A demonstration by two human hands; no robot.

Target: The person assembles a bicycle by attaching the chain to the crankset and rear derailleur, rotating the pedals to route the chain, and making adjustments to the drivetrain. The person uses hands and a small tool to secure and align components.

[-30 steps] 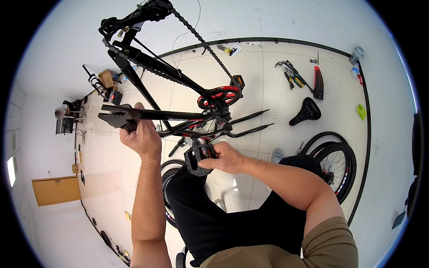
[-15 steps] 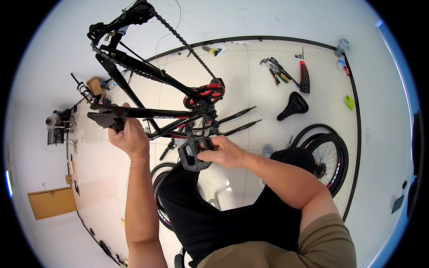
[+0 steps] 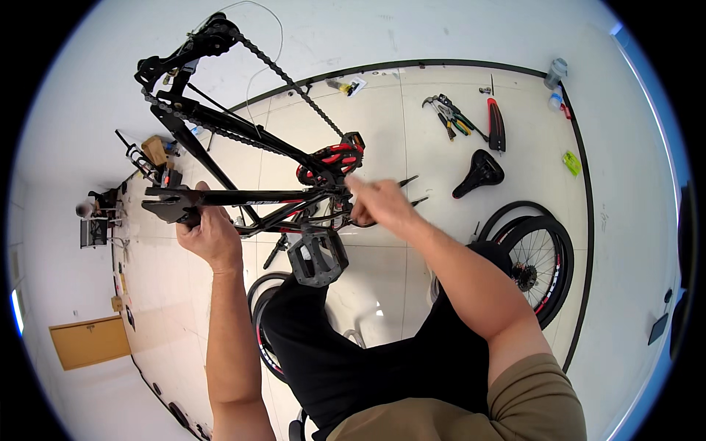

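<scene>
A black bicycle frame [image 3: 228, 198] is held up before me. My left hand [image 3: 213, 234] is wrapped round its tube near the left end. Beside the crank area, my right hand [image 3: 384, 204] is off the pedal; its index finger points toward the red-and-black chainring [image 3: 334, 163] and the other fingers look curled. Whether that hand touches the frame I cannot tell. The near black pedal [image 3: 318, 257] hangs below the frame, above my knee. From the chainring, a chain [image 3: 290, 81] runs up to the derailleur [image 3: 215, 33] at the top left.
On the tiled floor lie a black saddle [image 3: 479, 174], pliers and a hammer [image 3: 451, 116], and a red-and-black mudguard [image 3: 497, 125]. Wheels [image 3: 535, 257] rest by my right knee. Another wheel [image 3: 262, 323] is by my left leg. A bottle [image 3: 557, 72] stands along the wall.
My right hand has let go of the pedal and moved up and right toward the chainring. The frame has shifted slightly left, with my left hand still on it.
</scene>
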